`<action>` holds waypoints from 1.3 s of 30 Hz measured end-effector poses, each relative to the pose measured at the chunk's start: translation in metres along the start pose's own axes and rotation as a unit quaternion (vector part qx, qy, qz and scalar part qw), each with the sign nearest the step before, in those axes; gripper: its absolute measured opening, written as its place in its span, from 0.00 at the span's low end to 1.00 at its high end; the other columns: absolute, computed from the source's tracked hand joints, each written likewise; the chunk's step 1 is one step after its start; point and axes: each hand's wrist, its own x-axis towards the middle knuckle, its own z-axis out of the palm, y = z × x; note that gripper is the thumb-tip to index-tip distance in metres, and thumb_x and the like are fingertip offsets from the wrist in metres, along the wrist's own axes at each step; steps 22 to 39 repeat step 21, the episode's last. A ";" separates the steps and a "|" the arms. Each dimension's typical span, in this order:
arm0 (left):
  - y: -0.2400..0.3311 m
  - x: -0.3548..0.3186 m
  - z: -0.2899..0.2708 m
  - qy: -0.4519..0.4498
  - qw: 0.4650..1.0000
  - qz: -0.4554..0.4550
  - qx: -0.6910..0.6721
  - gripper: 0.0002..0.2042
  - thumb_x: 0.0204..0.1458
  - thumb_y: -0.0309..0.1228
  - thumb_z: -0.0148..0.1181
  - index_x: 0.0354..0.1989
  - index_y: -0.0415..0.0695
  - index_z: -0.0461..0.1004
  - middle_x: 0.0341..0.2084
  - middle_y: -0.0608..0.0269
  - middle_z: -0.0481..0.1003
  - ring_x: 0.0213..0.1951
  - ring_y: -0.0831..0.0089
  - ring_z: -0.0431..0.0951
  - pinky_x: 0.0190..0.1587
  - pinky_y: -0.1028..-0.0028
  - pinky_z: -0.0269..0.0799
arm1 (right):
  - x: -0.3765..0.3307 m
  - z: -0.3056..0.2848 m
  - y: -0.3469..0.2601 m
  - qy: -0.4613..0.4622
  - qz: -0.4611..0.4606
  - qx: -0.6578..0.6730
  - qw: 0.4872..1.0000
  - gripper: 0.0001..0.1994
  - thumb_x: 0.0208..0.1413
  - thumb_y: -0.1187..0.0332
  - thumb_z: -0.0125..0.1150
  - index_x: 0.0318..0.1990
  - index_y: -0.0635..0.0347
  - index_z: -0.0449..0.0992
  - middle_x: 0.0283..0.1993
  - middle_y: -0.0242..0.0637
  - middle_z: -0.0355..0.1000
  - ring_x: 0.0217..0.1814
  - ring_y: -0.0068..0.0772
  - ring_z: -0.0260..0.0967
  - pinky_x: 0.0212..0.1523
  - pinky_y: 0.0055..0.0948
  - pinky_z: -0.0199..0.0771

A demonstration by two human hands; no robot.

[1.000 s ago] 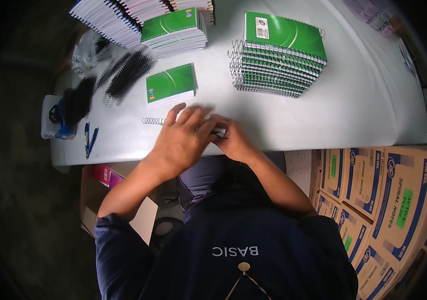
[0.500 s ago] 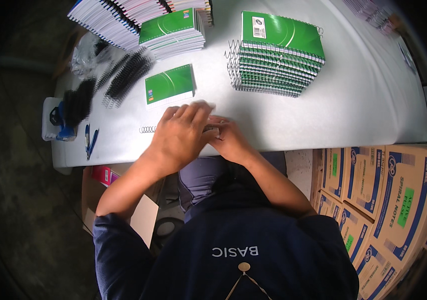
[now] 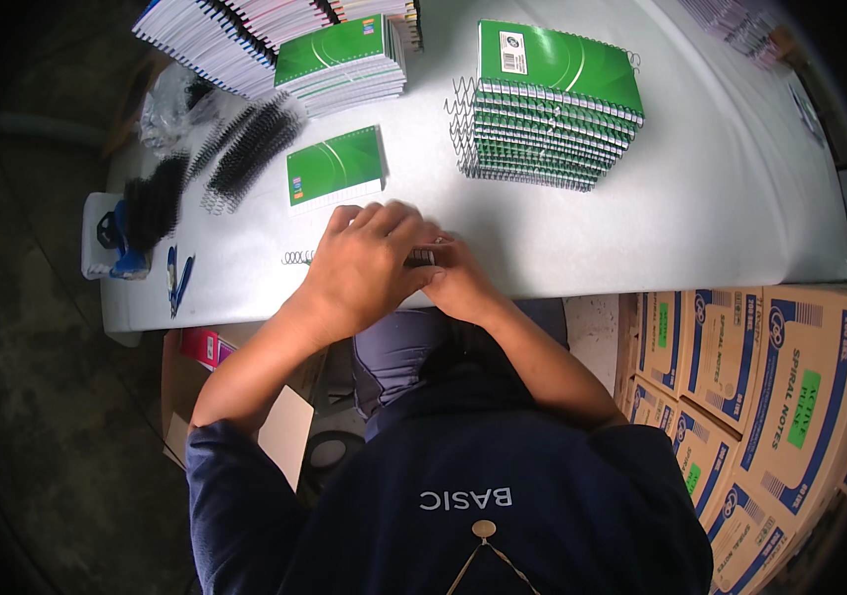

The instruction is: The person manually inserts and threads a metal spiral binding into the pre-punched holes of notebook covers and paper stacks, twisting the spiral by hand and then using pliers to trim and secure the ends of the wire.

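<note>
Head view, looking down: a wire spiral binding (image 3: 296, 258) lies along the near edge of the white table (image 3: 701, 218), its left end showing free, the rest covered by both hands. Left hand (image 3: 364, 268) lies palm-down over the spiral, fingers curled onto it; right hand (image 3: 458, 278) meets it from the right, fingertips pinching the same piece (what lies under the palms is hidden). Just beyond the hands sits a single green notebook (image 3: 335, 169), apart from them. Farther back stand a short stack of green notebooks (image 3: 342, 61) and, to the right, a taller stack of bound green notebooks (image 3: 554, 104) with wire loops jutting from its side. Black spiral coils (image 3: 245, 149) lie at the left, beside a fanned row of unbound pads (image 3: 200, 35). Two blue pens (image 3: 177, 280) rest near the left corner. Open table surface spreads right of the hands up to the right edge; below that edge stand brown cardboard cartons (image 3: 740, 357) on the floor.
</note>
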 end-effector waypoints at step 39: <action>0.042 0.029 -0.040 0.353 0.910 -0.070 -0.205 0.49 0.40 0.45 0.68 0.67 0.55 0.40 0.61 0.51 0.51 0.61 0.50 0.55 0.64 0.56 0.44 | 0.007 -0.063 -0.096 0.151 -0.021 0.305 0.940 0.15 0.60 0.67 0.51 0.50 0.67 0.70 0.44 0.35 0.73 0.46 0.29 0.71 0.46 0.28 0.71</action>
